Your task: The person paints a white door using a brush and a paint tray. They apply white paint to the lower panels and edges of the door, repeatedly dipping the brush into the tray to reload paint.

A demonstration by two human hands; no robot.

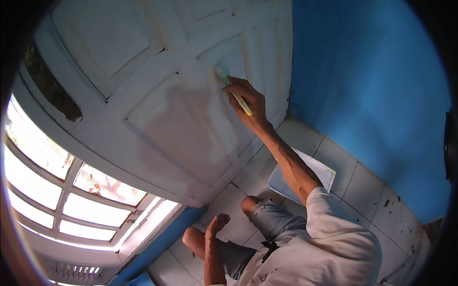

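Note:
My right hand grips a paintbrush with a yellow handle. The brush's bristle end meets a recessed panel on the pale paneled door in front of me. The bristles look blurred against the surface. Lower down, my left hand is loosely curled above my left knee, apart from the door. I see nothing in it, though its palm side is partly hidden. Under my right forearm, a shallow white tray or lid rests on the floor, partly covered by the arm.
A blue wall rises to the right, beside the door. White floor tiles with dark spots at the right lie below. At the left, a window frame with bright panes borders the door. A long dark opening shows in the door's left side.

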